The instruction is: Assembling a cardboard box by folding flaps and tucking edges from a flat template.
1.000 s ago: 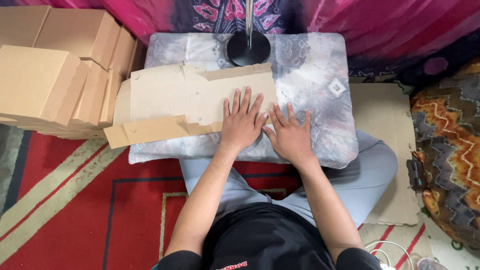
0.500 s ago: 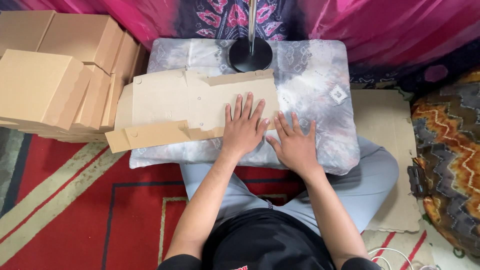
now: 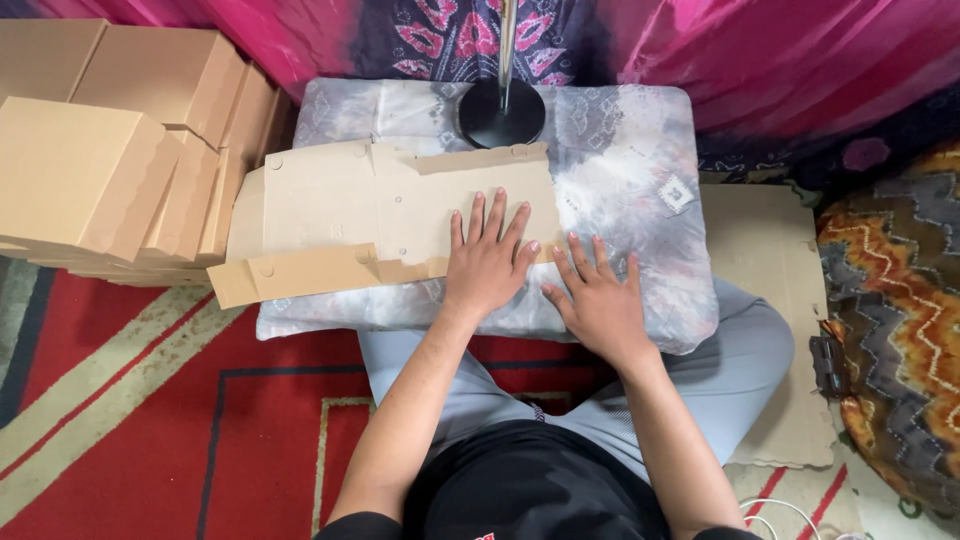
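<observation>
A flat, unfolded brown cardboard box blank (image 3: 350, 215) lies across a grey patterned cushion (image 3: 640, 180) on my lap. My left hand (image 3: 487, 258) rests flat, fingers spread, on the right end of the cardboard. Just to its right, my right hand (image 3: 598, 297) lies flat on the cushion, its fingertips near the cardboard's right edge. Neither hand grips anything. A narrow flap (image 3: 290, 273) runs along the cardboard's near side, toward the left.
Several assembled brown cardboard boxes (image 3: 110, 160) are stacked at the left. A black round stand base (image 3: 502, 112) with a metal pole sits at the cushion's far edge. Flat cardboard sheets (image 3: 775, 300) lie on the right beside a patterned cushion (image 3: 900, 320). A red carpet (image 3: 170, 420) covers the floor.
Both hands stay flat in much the same place; my right hand has slid slightly right and toward me, off the cardboard onto the cushion. The view has shifted a little.
</observation>
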